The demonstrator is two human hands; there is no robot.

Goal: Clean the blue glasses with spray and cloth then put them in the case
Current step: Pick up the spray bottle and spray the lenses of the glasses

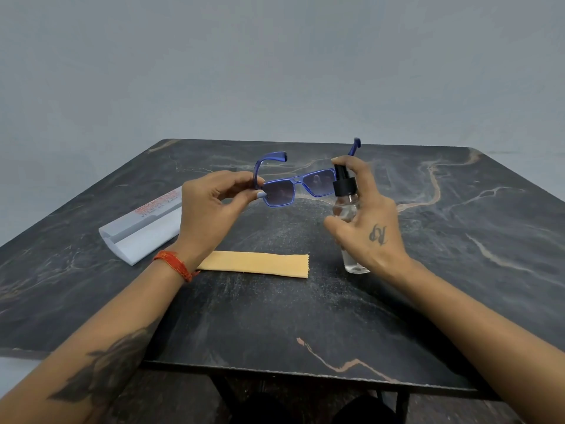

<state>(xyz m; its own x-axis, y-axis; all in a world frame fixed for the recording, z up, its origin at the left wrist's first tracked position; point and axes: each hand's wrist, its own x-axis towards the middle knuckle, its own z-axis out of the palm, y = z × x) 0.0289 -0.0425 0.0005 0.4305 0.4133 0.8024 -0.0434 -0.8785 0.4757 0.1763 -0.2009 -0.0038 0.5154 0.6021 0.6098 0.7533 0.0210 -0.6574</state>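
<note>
The blue glasses (293, 188) hang in the air above the table with dark lenses facing me and both arms unfolded away from me. My left hand (211, 209) pinches the frame at its left hinge. My right hand (367, 221) grips a clear spray bottle (347, 203) with a black pump top, held upright just right of the right lens, with a finger resting on the pump. A folded orange cloth (256, 264) lies flat on the table below the glasses. The white glasses case (143, 231) lies open at the left, partly behind my left wrist.
The dark marble-patterned table (458, 240) ends near me at a front edge, with black metal legs beneath. A plain grey wall stands behind the far edge. An orange thread band circles my left wrist.
</note>
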